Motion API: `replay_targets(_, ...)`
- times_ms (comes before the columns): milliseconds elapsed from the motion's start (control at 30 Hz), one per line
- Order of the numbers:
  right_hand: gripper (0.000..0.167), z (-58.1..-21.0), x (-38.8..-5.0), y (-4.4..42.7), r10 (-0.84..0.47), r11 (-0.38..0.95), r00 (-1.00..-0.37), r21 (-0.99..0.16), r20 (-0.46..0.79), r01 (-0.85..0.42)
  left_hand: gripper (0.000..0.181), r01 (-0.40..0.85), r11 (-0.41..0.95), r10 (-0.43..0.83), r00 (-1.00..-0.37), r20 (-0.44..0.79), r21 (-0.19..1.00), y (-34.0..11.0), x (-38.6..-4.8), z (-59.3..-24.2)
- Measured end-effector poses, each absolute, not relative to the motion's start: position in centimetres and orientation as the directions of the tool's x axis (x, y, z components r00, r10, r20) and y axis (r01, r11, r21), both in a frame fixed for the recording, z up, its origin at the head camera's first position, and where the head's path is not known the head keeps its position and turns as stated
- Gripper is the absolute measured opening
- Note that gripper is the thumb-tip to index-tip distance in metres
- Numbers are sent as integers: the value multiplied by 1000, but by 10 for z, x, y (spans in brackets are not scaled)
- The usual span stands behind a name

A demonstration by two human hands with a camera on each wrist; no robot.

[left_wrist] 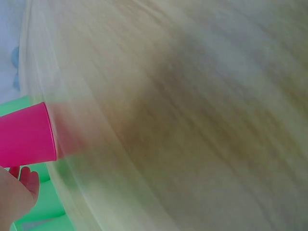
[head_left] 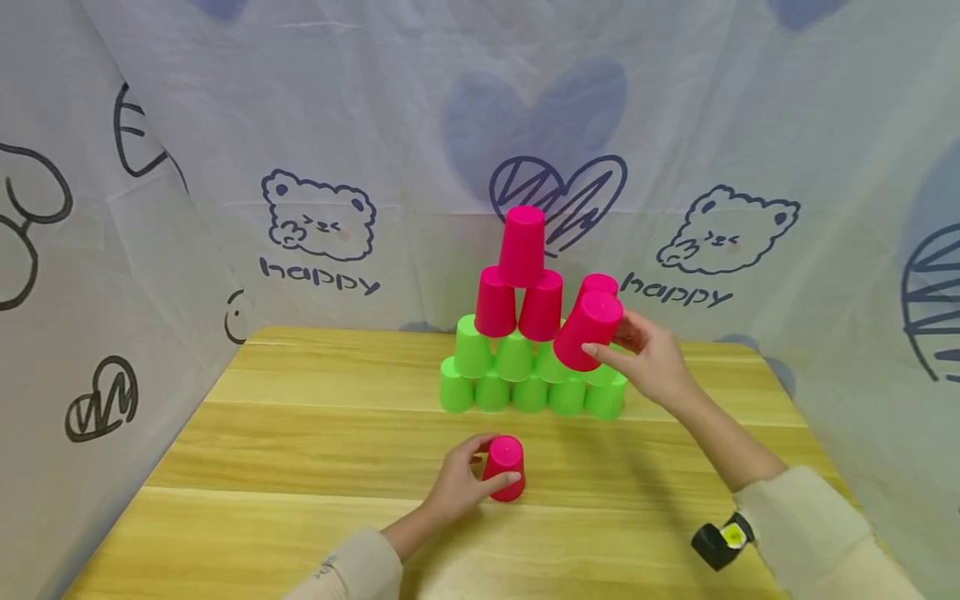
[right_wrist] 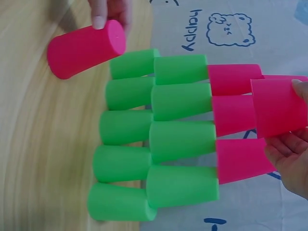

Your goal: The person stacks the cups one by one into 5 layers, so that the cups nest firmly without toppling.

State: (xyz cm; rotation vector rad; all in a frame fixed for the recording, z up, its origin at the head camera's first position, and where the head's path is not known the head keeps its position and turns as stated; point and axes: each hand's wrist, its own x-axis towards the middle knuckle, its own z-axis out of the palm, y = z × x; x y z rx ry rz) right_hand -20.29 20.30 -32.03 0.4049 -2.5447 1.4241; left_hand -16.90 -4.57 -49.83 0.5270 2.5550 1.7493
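My right hand (head_left: pixel 654 360) holds a pink cup (head_left: pixel 588 332), tilted and mouth down, in front of the right side of a cup stack. Fingers and thumb are on its sides in the right wrist view. My left hand (head_left: pixel 459 483) grips another upside-down pink cup (head_left: pixel 506 457) low over the table in front of the stack; whether it touches the wood I cannot tell. Two rows of green cups (head_left: pixel 530 393) form the stack's base. Above them stand pink cups (head_left: pixel 496 304), with one more pink cup (head_left: pixel 522 246) bridging the left two.
The wooden table (head_left: pixel 300 467) runs up to a white curtain (head_left: pixel 420 150) with printed bears and hearts. More curtain hangs at both sides. A black strap with a yellow-marked piece (head_left: pixel 723 540) is on the right sleeve.
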Motion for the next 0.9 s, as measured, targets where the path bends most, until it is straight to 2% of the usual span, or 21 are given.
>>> replay_targets(267,43,-304,-208,200,-137,502,-930,-785,341,-362,54,251,318,263,-950,170,914,-44,-169,-505)
replay_targets(567,43,-285,-212,197,-112,518,-946,-794,304,-316,54,249,280,276,-946,170,927,-44,-168,-514)
replay_targets(900,46,-273,-223,197,-91,520,-948,-797,306,-307,55,285,328,278,-940,196,901,-47,-168,-521)
